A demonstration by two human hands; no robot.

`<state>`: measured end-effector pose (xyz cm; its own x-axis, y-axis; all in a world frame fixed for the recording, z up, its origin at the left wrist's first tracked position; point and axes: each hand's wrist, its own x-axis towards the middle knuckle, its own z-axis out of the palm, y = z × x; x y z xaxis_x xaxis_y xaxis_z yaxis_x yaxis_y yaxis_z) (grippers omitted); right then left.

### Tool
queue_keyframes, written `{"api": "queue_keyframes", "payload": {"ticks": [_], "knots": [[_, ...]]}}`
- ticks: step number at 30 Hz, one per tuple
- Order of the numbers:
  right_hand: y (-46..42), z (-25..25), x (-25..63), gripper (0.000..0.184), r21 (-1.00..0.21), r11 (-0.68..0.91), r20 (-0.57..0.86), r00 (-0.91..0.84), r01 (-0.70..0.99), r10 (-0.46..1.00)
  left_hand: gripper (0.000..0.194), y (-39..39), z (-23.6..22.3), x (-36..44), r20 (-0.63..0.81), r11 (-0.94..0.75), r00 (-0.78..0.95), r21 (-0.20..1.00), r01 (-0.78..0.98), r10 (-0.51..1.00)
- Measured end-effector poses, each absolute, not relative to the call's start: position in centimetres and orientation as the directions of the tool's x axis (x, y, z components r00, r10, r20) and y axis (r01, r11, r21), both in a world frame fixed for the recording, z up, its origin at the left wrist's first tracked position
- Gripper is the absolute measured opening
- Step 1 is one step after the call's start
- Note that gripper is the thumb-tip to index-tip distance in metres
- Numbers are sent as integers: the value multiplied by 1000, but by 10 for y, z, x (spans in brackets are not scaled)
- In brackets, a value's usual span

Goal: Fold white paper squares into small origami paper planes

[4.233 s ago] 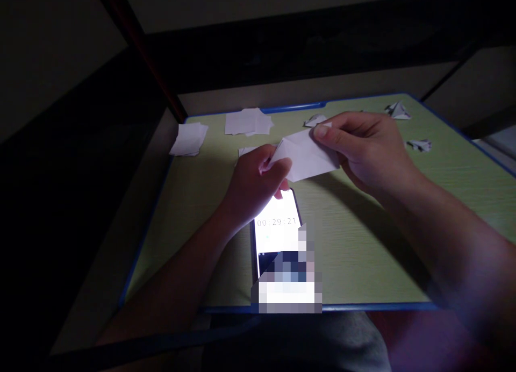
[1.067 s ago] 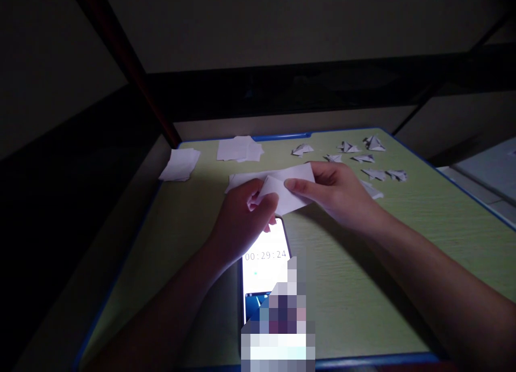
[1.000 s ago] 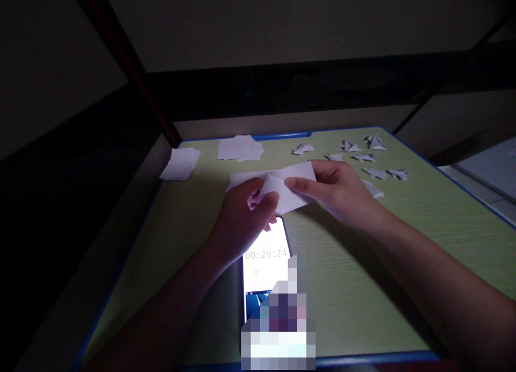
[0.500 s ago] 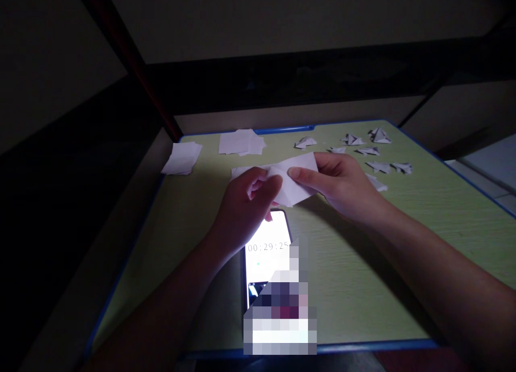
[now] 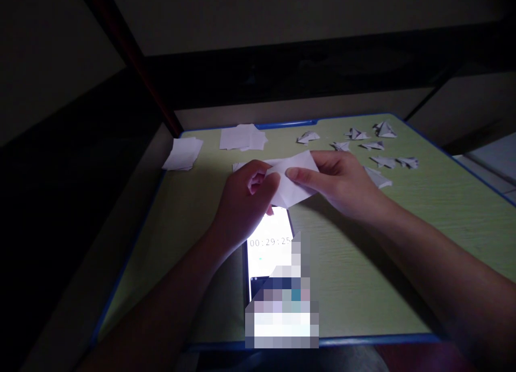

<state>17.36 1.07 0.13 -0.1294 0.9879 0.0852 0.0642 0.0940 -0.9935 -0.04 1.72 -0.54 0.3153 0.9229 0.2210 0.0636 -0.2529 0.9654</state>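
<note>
A piece of white paper (image 5: 296, 189) is held up between my two hands, above the top end of a lit phone. My left hand (image 5: 250, 197) pinches its left side, thumb on the near face. At the right side, my right hand (image 5: 341, 181) grips it with the thumb flat on the same face and the fingers behind. A crease or edge runs across the paper near the thumbs. The fingers behind the paper are mostly hidden. The phone (image 5: 268, 256) shows a timer display, and its lower part is blurred out.
Stacks of white paper lie at the far left (image 5: 183, 154) and back middle (image 5: 242, 137). Another white sheet (image 5: 239, 166) lies partly behind my left hand. Several small folded paper shapes (image 5: 357, 134) sit at the back right. The green table (image 5: 363, 286) has a blue edge.
The paper's angle has shifted slightly, and both hands keep their hold on it. The whole view has moved a little, so the table and phone appear slightly higher.
</note>
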Motion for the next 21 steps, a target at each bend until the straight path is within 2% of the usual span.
{"api": "queue_keyframes", "payload": {"ticks": [9, 21], "knots": [[11, -1, 174, 14, -994, 110, 106, -148, 18, 983, 10, 17, -4, 0, 233, -258, 311, 965, 41, 922], [13, -2, 175, 23, -990, 122, 114, -107, 70, 988, 13, 19, -7, 0, 246, -266, 303, 964, 26, 921]]}}
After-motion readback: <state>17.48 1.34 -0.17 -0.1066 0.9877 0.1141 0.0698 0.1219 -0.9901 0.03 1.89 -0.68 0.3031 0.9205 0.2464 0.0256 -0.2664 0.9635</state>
